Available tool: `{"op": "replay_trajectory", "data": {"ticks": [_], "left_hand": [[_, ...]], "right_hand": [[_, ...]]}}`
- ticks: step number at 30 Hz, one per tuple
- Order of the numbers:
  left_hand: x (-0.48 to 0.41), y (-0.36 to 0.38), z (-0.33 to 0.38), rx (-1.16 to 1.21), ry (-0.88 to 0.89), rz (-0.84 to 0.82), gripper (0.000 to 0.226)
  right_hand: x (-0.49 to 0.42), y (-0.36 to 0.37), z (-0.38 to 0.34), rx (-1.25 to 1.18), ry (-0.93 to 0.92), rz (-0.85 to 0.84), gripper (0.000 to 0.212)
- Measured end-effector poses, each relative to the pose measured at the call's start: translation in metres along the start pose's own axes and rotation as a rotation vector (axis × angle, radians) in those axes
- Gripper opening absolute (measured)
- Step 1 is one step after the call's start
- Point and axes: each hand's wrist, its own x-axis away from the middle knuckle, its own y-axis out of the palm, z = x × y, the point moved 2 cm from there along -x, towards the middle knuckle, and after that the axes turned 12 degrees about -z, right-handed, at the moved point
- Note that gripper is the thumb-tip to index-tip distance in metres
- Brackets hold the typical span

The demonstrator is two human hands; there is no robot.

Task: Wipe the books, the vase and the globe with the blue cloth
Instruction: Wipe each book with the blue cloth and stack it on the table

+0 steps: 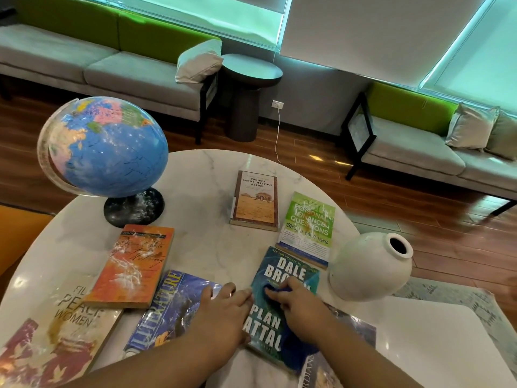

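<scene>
Several books lie flat on a round marble table [201, 175]. My right hand [300, 312] presses the blue cloth [291, 348] onto the teal Dale Brown book [282, 271]. My left hand [221, 315] rests flat at that book's left edge, partly over the blue Literature book [167, 306]. A white vase [369, 268] stands just right of the teal book. The globe [105, 147] on its black base stands at the table's far left. White smears mark the orange book [131, 264], the green book [307, 228] and the globe's base.
A brown book [256, 200] lies mid-table and a Peace Women book [56, 331] at the near left. Another book [330, 368] shows under my right forearm. Grey sofas [126, 71] with green backs, a dark side table [249, 71] and a white cord [277, 135] stand behind.
</scene>
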Motion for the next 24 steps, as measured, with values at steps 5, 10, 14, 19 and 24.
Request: {"op": "replay_trajectory", "data": {"ticks": [5, 10, 14, 19, 24], "left_hand": [[0.002, 0.001, -0.001, 0.021, -0.014, 0.003, 0.074], [0.005, 0.005, 0.0, 0.042, -0.072, -0.006, 0.076], [0.006, 0.003, 0.0, 0.068, -0.112, -0.017, 0.081], [0.006, 0.006, -0.002, 0.077, -0.15, -0.021, 0.087], [0.006, 0.004, -0.002, 0.119, -0.168, -0.04, 0.091]], "right_hand": [[-0.007, -0.009, 0.004, -0.098, 0.207, 0.038, 0.036], [0.013, -0.001, -0.025, -0.104, -0.052, 0.021, 0.015], [0.014, -0.012, -0.004, -0.182, 0.092, 0.094, 0.019], [0.005, 0.005, -0.027, -0.185, 0.077, -0.012, 0.045], [0.026, 0.009, -0.027, -0.116, -0.181, -0.002, 0.027]]}}
